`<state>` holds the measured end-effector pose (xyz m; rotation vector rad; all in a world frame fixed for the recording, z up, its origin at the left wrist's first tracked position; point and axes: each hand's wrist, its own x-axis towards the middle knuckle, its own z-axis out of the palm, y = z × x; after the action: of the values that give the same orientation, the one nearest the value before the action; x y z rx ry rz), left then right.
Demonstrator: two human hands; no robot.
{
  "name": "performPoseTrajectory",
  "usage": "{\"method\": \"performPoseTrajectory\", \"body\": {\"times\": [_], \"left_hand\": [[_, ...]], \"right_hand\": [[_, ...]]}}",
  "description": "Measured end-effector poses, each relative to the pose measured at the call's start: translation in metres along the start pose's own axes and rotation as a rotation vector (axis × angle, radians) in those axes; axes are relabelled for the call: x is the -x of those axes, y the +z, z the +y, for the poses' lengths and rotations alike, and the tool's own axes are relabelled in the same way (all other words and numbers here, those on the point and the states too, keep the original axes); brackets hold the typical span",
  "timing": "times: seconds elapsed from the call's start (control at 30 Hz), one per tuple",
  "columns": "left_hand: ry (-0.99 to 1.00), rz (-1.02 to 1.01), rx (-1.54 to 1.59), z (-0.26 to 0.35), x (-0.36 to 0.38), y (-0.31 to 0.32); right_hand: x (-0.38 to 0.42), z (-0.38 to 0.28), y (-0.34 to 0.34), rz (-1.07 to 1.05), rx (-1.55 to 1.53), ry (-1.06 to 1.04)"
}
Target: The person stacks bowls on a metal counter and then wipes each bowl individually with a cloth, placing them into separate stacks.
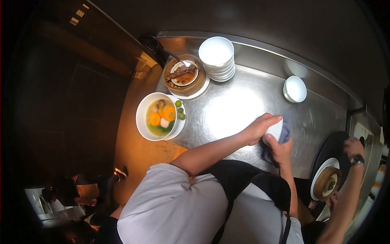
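Over the steel counter, my left hand [260,129] has its fingers wrapped round a small white bowl [274,131], which is tilted. My right hand [280,149] is closed on a grey-blue cloth [286,128] that presses against the bowl's far side, with the thumb at the bowl's edge. Part of the cloth hangs below, between my hands and apron. Beyond them, a white bowl or short stack of bowls [294,89] stands on the counter. A taller stack of white bowls [217,61] stands at the back.
At left, a soup bowl [141,122] sits beside several green limes [181,110]. Behind it, a bamboo steamer [195,87] holds a dish of meat [183,76] and a utensil. At right, a co-worker's hand [353,147] reaches over a black tray [335,148] carrying another steamer [323,185].
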<state>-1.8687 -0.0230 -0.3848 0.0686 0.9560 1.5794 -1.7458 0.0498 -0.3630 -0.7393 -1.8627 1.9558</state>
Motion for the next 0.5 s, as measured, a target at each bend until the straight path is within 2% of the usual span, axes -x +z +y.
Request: {"method": "performPoseTrajectory", "body": {"times": [0.1, 0.17, 0.23, 0.3, 0.33, 0.37, 0.4, 0.47, 0.5], "left_hand": [[0.065, -0.053, -0.053, 0.008, 0.002, 0.005], [0.069, -0.111, -0.038, 0.007, -0.006, 0.001], [0.021, -0.106, 0.023, 0.009, -0.002, -0.003], [-0.022, -0.099, 0.04, 0.005, 0.003, -0.007], [0.066, -0.087, 0.13, 0.001, 0.008, -0.001], [0.071, -0.085, 0.161, 0.0, 0.009, -0.004], [0.074, -0.082, 0.193, 0.001, 0.012, -0.009], [0.075, 0.003, 0.299, 0.004, 0.019, -0.013], [0.137, 0.019, 0.211, -0.001, 0.013, -0.013]], "right_hand": [[-0.004, -0.016, -0.003, 0.136, -0.142, -0.001], [-0.012, -0.009, -0.012, 0.296, -0.13, 0.023], [-0.024, -0.003, -0.022, 0.462, -0.148, 0.044], [-0.034, 0.003, -0.033, 0.612, -0.069, -0.035], [-0.037, 0.006, -0.039, 0.694, -0.043, -0.049], [-0.041, 0.01, -0.047, 0.774, -0.018, -0.064], [-0.042, 0.009, -0.053, 0.826, -0.132, -0.033], [-0.03, 0.014, -0.051, 0.784, 0.015, -0.121], [-0.021, 0.012, -0.043, 0.762, 0.087, -0.166]]}}
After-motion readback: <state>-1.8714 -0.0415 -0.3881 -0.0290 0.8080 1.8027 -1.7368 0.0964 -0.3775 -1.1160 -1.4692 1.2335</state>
